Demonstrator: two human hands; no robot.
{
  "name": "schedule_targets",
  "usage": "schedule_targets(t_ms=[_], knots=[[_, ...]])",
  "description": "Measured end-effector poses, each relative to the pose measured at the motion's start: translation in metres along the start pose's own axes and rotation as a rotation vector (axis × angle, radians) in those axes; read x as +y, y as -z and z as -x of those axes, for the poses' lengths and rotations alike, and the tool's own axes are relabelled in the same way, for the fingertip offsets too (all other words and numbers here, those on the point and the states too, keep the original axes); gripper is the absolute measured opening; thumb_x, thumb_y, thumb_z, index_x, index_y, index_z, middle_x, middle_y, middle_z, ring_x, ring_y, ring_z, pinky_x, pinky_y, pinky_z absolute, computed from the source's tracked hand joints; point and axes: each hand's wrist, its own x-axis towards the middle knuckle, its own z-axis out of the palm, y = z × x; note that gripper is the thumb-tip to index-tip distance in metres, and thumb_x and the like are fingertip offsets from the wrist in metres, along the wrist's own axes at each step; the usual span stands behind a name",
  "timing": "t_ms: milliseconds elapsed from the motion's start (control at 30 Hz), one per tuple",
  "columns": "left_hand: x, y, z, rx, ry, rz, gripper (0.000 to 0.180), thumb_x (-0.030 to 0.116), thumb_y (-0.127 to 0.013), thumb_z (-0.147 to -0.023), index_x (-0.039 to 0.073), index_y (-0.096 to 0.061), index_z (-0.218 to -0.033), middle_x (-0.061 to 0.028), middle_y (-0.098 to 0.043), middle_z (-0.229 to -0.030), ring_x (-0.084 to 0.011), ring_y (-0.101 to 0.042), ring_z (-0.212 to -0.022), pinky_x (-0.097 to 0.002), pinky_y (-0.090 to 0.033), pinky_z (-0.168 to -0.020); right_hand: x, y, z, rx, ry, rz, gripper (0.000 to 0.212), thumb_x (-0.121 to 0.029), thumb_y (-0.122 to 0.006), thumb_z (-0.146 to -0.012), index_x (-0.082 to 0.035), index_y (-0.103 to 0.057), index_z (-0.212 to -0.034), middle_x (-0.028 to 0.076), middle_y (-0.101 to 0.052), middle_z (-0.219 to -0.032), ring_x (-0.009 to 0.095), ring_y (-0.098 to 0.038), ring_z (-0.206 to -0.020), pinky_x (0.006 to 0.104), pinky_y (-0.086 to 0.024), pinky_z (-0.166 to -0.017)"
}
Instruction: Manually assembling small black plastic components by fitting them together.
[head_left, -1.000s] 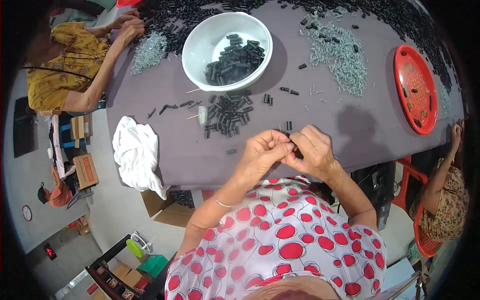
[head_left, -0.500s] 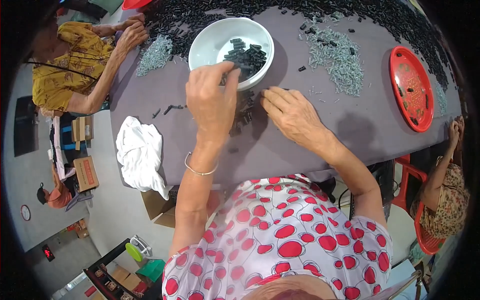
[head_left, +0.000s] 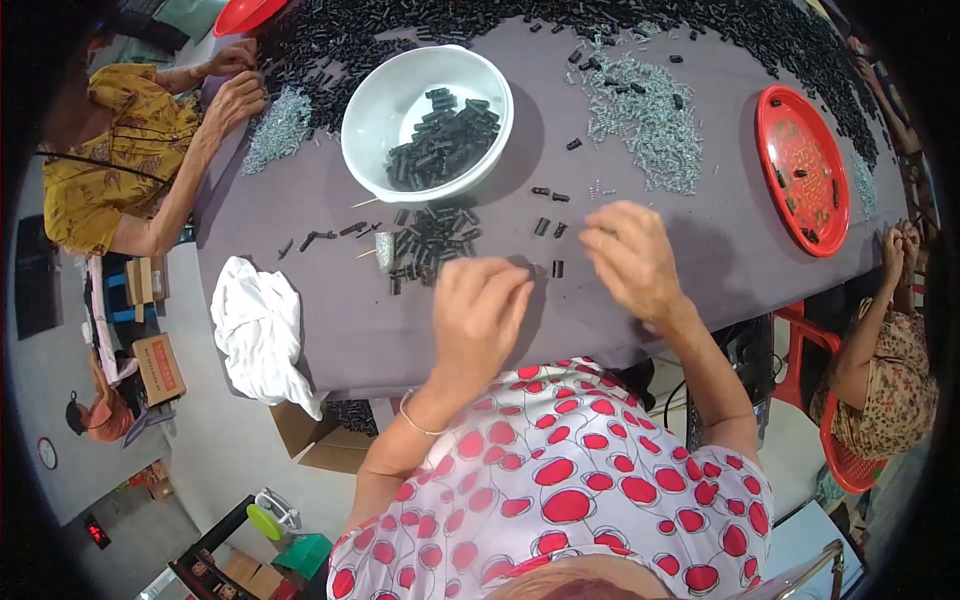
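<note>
My left hand (head_left: 478, 318) hovers over the near side of the table with its fingers drawn together in a pinch; whatever they hold is too small to make out. To its right, my right hand (head_left: 638, 265) is also closed at the fingertips, and a dark speck shows there that I cannot name. Between the hands lie a few short black cylinders (head_left: 557, 268). Left of them spreads a loose pile of the same black cylinders (head_left: 440, 232). Behind that pile stands a white bowl (head_left: 360, 165) with many more inside.
A heap of small clear pieces (head_left: 650, 125) lies right of the bowl. Farther right is a red tray (head_left: 800, 160). A white cloth (head_left: 255, 325) drapes over the table's left edge. Black parts (head_left: 590, 12) cover the far side. People sit at both sides.
My left hand has come back from the bowl toward the near edge, uncovering the pile. The right hand has shifted right and lifted, leaving cylinders exposed. The whole view has moved slightly.
</note>
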Motion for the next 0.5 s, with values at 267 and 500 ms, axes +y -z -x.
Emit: schedule_targets(t_ms=[267, 500], knots=[[-0.004, -0.013, -0.010, -0.053, 0.113, 0.050, 0.017, 0.001, -0.071, -0.073, 0.003, -0.064, -0.088, -0.0084, -0.059, -0.088, -0.0225, -0.056, -0.072, -0.0324, -0.047, -0.062, 0.011, -0.011, -0.042, 0.079, -0.088, 0.044, 0.013, -0.009, -0.068, -0.069, -0.010, -0.062, -0.081, 0.001, -0.052, -0.082, 0.021, -0.049, -0.081, 0.0360, -0.036, -0.075], [-0.008, -0.004, -0.004, -0.041, 0.218, 0.074, 0.015, 0.000, -0.069, -0.076, 0.002, -0.064, -0.090, -0.0082, -0.060, -0.085, -0.0159, -0.058, -0.066, -0.0266, -0.046, -0.056, 0.006, -0.014, -0.038, 0.095, -0.085, 0.022, 0.015, -0.009, -0.068, -0.069, -0.010, -0.063, -0.082, 0.001, -0.052, -0.081, 0.020, -0.050, -0.083, 0.0351, -0.035, -0.077]])
